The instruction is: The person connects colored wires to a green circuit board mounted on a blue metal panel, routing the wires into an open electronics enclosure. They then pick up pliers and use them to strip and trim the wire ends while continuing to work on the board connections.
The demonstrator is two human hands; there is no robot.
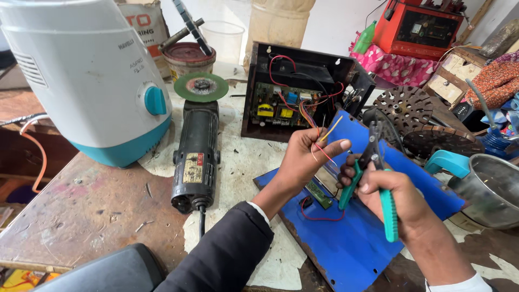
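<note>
Left hand [307, 157] is pinching a bundle of thin coloured wires [323, 141] from the black circuit box [294, 89]; right hand [390, 192] is gripping green-handled wire cutters [373, 178], grip closed, above the blue panel [357, 238].

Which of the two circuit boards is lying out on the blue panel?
The small green circuit board, lying on the blue panel below the left hand. The bigger board sits inside the open black case.

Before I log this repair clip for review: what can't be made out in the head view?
- Wire ends: pinched in the left hand, tips too thin to tell if stripped.
- Cutter: its grip partly hidden by the right hand.
- Circuit board in the black box: parts too small.
- Steel bowl: cut by the right edge.
</note>
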